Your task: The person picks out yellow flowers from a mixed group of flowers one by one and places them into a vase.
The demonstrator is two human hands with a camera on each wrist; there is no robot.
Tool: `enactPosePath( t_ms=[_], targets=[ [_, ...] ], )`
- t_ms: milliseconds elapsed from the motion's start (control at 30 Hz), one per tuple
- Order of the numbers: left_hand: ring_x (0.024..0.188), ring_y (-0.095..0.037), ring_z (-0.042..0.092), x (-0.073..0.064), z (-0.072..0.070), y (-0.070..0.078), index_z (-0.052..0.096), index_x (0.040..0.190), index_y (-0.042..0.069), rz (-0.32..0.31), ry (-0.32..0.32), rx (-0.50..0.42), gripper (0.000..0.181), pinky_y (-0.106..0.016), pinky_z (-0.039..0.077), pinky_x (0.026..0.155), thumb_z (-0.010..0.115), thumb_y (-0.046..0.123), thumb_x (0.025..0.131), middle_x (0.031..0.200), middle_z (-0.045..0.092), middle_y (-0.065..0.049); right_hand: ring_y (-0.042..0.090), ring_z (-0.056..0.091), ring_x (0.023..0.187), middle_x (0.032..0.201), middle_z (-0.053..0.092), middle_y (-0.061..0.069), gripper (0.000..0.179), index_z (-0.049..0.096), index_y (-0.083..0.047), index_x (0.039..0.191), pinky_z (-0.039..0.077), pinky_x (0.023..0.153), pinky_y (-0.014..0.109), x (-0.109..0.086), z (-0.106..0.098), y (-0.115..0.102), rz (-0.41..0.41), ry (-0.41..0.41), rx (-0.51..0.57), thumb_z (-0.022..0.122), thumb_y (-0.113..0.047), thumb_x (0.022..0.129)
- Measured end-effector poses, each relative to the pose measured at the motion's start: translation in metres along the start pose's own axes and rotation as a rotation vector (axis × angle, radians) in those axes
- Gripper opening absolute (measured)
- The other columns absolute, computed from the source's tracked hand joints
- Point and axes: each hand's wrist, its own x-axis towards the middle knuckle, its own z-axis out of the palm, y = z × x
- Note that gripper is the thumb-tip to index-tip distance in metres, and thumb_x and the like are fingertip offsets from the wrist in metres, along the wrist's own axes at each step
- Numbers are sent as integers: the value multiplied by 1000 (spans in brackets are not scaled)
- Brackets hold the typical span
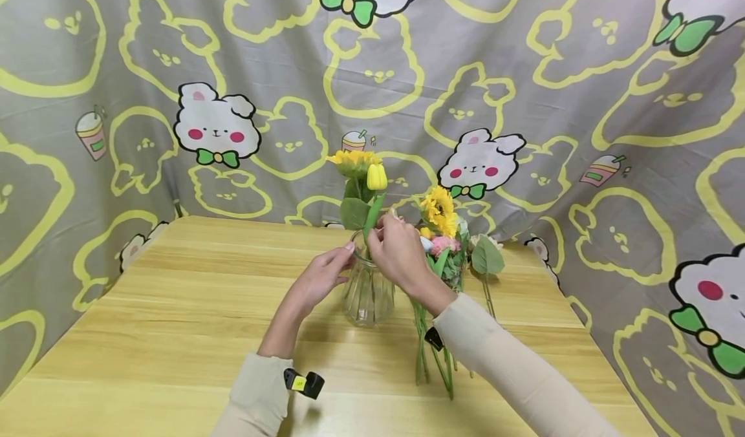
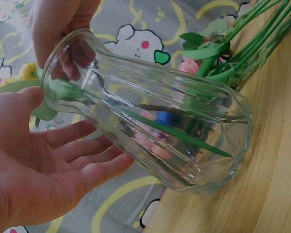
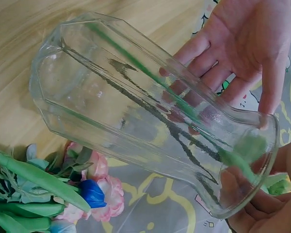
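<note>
A clear glass vase with ribbed sides stands upright on the table, several stems showing through its glass. Out of its mouth rise a yellow sunflower and a yellow tulip with green leaves. My left hand touches the neck with its thumb at the rim, the other fingers loosely extended along the side. At the mouth, my right hand has curled fingers around the tulip's lower stem and leaf; its fingertips are partly hidden behind the rim in the right wrist view.
Right of the vase lies a bunch of flowers, with a sunflower, a pink flower and long green stems pointing toward me. A single leafy stem is farther right. Behind the wooden table hangs a patterned curtain.
</note>
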Motion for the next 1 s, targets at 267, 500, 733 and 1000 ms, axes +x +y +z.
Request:
enactPosePath(
  t_ms=[267, 500, 733, 1000],
  targets=[
    [145, -32, 44, 0, 0, 1, 51, 148, 6, 0, 8, -3, 70, -48, 46, 115, 42, 60, 104, 155, 47, -14, 10, 58, 50, 92, 77, 14, 25, 66, 3, 113, 51, 47, 23, -3, -3, 0, 34, -1, 69, 55, -14, 99],
    [145, -33, 44, 1, 1, 1, 53, 146, 6, -2, 11, -5, 69, -48, 46, 115, 42, 60, 104, 155, 47, -15, 13, 66, 62, 90, 76, 11, 20, 62, 2, 110, 57, 54, 25, -6, -6, 1, 16, 26, 133, 55, -13, 100],
    [145, -33, 43, 0, 0, 1, 51, 146, 5, -5, 9, -1, 69, -48, 46, 115, 42, 59, 105, 155, 46, -16, 13, 65, 63, 82, 72, 6, 16, 61, 0, 111, 55, 52, 25, -8, -6, 2, -19, 28, 138, 56, -10, 99],
    [145, -34, 43, 0, 0, 1, 51, 146, 4, -7, 6, -3, 70, -48, 46, 115, 42, 59, 105, 155, 46, -17, 12, 63, 60, 80, 72, 6, 12, 61, -1, 106, 53, 50, 24, -12, -8, 3, -57, 39, 116, 56, -7, 98]
  ],
)
